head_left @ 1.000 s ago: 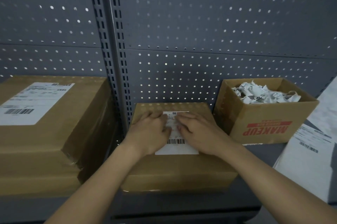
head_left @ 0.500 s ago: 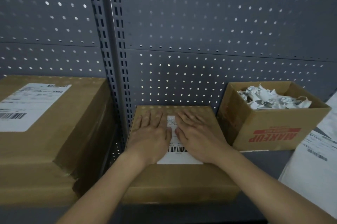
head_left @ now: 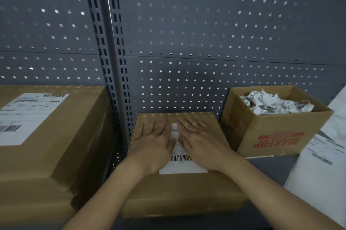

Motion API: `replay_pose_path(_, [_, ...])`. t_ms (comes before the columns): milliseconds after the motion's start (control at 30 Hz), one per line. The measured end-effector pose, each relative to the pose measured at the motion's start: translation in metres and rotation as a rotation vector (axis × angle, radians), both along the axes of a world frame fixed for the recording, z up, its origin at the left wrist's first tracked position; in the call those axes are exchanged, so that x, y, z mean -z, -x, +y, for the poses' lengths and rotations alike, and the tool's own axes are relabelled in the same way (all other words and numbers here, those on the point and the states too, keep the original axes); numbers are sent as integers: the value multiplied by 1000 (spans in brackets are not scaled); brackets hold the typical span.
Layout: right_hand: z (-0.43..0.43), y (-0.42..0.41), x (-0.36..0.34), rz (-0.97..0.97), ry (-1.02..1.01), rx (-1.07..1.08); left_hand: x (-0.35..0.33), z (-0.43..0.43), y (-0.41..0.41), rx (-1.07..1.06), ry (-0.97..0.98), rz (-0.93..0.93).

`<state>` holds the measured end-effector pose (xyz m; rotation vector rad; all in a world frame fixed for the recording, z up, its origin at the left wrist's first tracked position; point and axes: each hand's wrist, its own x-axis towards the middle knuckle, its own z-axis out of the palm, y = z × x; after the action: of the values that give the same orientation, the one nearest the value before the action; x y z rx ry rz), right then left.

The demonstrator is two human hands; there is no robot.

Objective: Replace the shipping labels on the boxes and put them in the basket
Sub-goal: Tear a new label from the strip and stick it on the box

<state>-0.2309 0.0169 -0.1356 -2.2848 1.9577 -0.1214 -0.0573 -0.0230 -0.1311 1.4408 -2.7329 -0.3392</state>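
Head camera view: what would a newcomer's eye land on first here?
The left hand and right hand press flat, side by side, on a white label atop the middle box, low in the centre. To its right stands an open box printed MAKEUP upside down, holding crumpled paper. A large box fills the left.

Red "MAKEUP", upside down, on open carton (head_left: 271, 128)

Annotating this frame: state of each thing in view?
Middle box: closed.
Shipping label: flat on that box, under both hands.
Left hand: open, pressing the label.
Right hand: open, pressing the label.
MAKEUP box: open-topped, holding crumpled paper scraps.
Large left box: closed, labelled on top.
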Motion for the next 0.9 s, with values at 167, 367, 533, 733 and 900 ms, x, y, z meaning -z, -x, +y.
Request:
replay_pose_path(167, [11,3,-16,-216,74,64,-1,4,-7,25,45,54])
replay_pose_path(367, [24,-9,-11,35,-18,76,0,13,-8,-3,36,-32])
replay_pose_path(533, [26,-9,-9,90,-36,72,3,15,-8,-8,44,-75])
replay_pose_path(733, [27,-8,-8,69,-48,75,1,16,-9,0,33,-74])
replay_pose_path(900, [30,-8,-9,36,-44,86,1,17,-10,2,36,-52])
